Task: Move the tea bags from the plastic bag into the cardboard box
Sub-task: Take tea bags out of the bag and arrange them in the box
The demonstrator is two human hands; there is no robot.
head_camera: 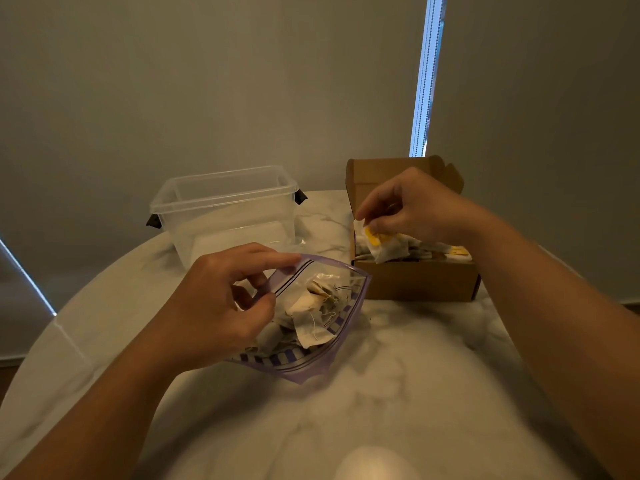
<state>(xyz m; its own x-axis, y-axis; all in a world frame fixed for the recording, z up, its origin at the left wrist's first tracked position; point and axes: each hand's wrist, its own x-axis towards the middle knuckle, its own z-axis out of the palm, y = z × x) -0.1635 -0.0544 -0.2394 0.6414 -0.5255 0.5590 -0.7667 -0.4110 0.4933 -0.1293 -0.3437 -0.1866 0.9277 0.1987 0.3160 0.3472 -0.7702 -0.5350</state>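
Marble table [398,375] — right fingers [371,206] pinch tea bag [388,250] above cardboard box [415,280].

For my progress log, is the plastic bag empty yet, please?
No, several tea bags lie inside the plastic bag the left hand holds.

glossy plastic bag [322,362], matt cardboard box [415,280], marble table [398,375]

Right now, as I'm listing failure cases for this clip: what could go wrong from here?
1. The right hand pinches a tea bag over the near left corner of the cardboard box; released there, it might slip out onto the table.
2. The left hand grips only one lip of the plastic bag; it could sag shut.
3. Strings among the tea bags inside look tangled, so several might lift together.
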